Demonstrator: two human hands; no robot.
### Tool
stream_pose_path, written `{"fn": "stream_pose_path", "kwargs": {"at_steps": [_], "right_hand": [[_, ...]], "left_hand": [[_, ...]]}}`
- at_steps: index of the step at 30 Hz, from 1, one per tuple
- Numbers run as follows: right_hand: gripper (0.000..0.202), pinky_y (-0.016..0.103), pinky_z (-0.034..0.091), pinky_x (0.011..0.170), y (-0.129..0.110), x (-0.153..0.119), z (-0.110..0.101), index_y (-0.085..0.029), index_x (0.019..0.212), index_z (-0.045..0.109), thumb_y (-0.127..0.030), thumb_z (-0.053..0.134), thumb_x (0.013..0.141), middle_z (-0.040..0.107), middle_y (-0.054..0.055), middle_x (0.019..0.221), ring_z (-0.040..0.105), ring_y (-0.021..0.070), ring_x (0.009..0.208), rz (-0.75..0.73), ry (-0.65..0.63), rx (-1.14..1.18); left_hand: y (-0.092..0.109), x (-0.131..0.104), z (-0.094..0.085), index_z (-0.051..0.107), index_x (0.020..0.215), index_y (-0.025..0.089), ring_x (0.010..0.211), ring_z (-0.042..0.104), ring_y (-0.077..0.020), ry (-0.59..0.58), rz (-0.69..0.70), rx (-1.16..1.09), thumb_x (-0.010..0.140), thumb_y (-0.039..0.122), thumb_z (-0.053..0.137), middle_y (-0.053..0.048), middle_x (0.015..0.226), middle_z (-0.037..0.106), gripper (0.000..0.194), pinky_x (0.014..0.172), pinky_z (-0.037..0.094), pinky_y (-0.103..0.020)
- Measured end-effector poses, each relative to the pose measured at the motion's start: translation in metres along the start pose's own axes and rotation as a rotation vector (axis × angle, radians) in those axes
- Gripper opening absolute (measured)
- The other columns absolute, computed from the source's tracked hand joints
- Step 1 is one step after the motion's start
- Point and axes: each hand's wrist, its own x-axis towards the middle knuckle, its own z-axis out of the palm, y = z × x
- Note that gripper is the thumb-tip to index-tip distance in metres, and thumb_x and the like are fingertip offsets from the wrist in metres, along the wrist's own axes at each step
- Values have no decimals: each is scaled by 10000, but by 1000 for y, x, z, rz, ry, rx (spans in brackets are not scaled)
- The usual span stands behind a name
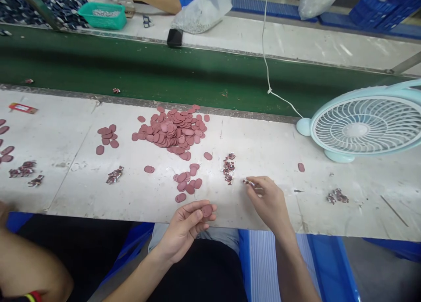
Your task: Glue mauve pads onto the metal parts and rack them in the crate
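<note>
My left hand (189, 226) is closed, pinching a flat reddish-brown oval piece (206, 211) with small holes between thumb and fingers, just above the table's front edge. To its right, my right hand (268, 200) has its fingertips closed on a small brown-and-white piece (246, 181) at the table surface. A short column of similar small pieces (229, 168) lies just left of those fingertips. Beyond my left hand is a loose group of oval pieces (188, 179). A large heap of the same ovals (174, 131) lies farther back.
A light-blue fan (358, 126) stands at the right, its white cord (267, 65) crossing the green belt (204, 78). Another small-piece pile (337, 196) lies right. A neighbour's arm (29, 262) is at lower left. Across the belt, another person's arm (161, 0) is near a green basket (102, 16).
</note>
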Motion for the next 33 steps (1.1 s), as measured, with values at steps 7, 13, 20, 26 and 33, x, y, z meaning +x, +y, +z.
{"fn": "stream_pose_path", "kwargs": {"at_steps": [7,13,20,26,33], "right_hand": [[130,275,547,755,-51,-67,2,-240,798,577,-265,696,845,648,-6,860,642,140,806,283,-146,846],[209,297,574,777,-71,-78,17,-322,1060,637,-296,689,860,693,5,911,669,173,865,319,-77,792],[190,308,574,762,-76,-76,17,-287,1074,672,-247,641,891,699,11,921,676,166,840,186,-75,655],[259,304,572,775,-75,-76,17,-314,1136,662,-222,636,895,693,4,1002,666,153,878,130,-102,622],[295,332,596,785,-68,-75,7,-333,1127,689,-187,662,871,690,11,1057,660,170,926,80,-181,625]], "left_hand": [[-6,3,9,749,1082,185,972,726,-212,-77,5,85,835,223,737,-115,1156,752,251,706,571,-215],[-14,0,17,757,1066,205,956,722,-200,-112,72,136,800,223,771,-83,1059,784,268,723,568,-225],[-18,-1,19,743,1087,214,979,716,-193,-144,136,160,802,191,767,-73,1058,783,287,850,557,-280],[-18,1,24,718,956,204,901,716,-156,-90,148,98,780,152,780,-34,974,786,194,838,540,-268],[-18,0,26,713,767,159,923,704,-208,-96,166,140,785,194,775,-72,967,783,73,871,525,-353]]}}
